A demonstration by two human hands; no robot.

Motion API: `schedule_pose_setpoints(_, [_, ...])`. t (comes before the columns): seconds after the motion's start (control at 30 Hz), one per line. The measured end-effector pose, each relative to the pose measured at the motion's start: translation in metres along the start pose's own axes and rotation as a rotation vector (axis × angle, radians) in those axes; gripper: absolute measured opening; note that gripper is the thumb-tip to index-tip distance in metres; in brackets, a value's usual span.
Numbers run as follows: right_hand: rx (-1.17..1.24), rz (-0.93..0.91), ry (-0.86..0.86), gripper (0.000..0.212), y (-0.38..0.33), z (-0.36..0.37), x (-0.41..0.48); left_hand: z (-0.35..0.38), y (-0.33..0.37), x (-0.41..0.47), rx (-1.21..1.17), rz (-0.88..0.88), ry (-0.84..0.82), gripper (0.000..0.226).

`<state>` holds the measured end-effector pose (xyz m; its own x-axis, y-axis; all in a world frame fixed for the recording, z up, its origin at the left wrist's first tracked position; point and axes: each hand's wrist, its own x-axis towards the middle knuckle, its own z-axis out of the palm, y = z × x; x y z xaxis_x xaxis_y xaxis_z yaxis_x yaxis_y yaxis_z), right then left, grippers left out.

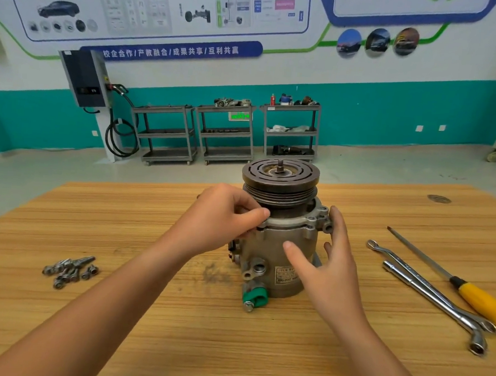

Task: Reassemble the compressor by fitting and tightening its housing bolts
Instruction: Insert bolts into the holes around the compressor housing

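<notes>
Right now you have the compressor (278, 247) standing on end near the middle of the desk (145, 327), pulley (280, 178) uppermost, so the joint between its front cover and its body faces you at a handy height. Your left hand (224, 218) is curled over the left side of the flange (297, 222), thumb and fingers pinching its rim just under the pulley. That looks like a grip for nudging the cover round until its holes line up. Your right hand (329, 262) is spread and loose, thumb laid across the front of the body and fingers reaching round the right side beside the flange's lugs. It seems to steady the casing against the left hand's twist rather than grip it. No bolt shows in the lug holes on the right, so you are probably at the aligning step, with fitting not yet begun. The housing bolts (69, 270) lie in a loose heap toward the left edge of the desk, well apart from the compressor. The socket wrench (437, 301) and the yellow-handled screwdriver (467, 291) lie side by side toward the right edge, untouched, likely set there for tightening. Mind the green cap (256, 298) on the port at the base, facing the near edge: it juts out, and turning the body could catch it.
</notes>
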<state>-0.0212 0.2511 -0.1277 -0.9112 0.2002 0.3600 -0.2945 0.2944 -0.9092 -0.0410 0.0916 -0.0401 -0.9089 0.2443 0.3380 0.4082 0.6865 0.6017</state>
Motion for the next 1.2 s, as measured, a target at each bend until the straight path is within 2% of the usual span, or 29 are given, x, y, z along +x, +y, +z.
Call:
schedule_pose_setpoints(0.1, [-0.004,-0.007,0.001,0.091,-0.001,0.0,0.0,-0.001,-0.002,-0.002,0.103,0.09,0.115,0.01])
schedule_pose_setpoints(0.4, [0.003,-0.021,0.018,0.091,0.003,-0.001,0.002,0.002,-0.016,-0.016,-0.174,0.13,0.134,0.019])
schedule_pose_setpoints(0.47, [0.028,-0.005,0.023,0.09,0.004,-0.002,0.004,-0.001,-0.029,-0.03,-0.274,0.091,0.157,0.026])
schedule_pose_setpoints(0.53, [0.054,0.032,0.023,0.089,0.006,-0.001,0.007,-0.008,-0.054,-0.05,-0.334,-0.038,0.214,0.027])
schedule_pose_setpoints(0.63, [0.014,0.033,0.035,0.085,0.009,0.001,0.008,-0.036,-0.114,-0.087,-0.14,-0.321,0.271,0.021])
schedule_pose_setpoints(0.77, [-0.022,0.021,0.064,0.083,0.009,0.002,0.008,-0.083,-0.188,-0.124,0.244,-0.611,0.472,0.011])
schedule_pose_setpoints(0.87, [-0.02,0.017,0.078,0.082,0.011,0.002,0.009,-0.098,-0.222,-0.127,0.402,-0.757,0.355,0.026])
schedule_pose_setpoints(0.97, [-0.021,0.006,0.096,0.079,0.014,0.002,0.01,-0.098,-0.236,-0.122,0.461,-0.807,0.253,0.034])
schedule_pose_setpoints(1.2, [-0.144,-0.05,0.159,0.075,0.012,0.006,0.005,-0.09,-0.239,-0.117,0.563,-0.8,0.291,0.024])
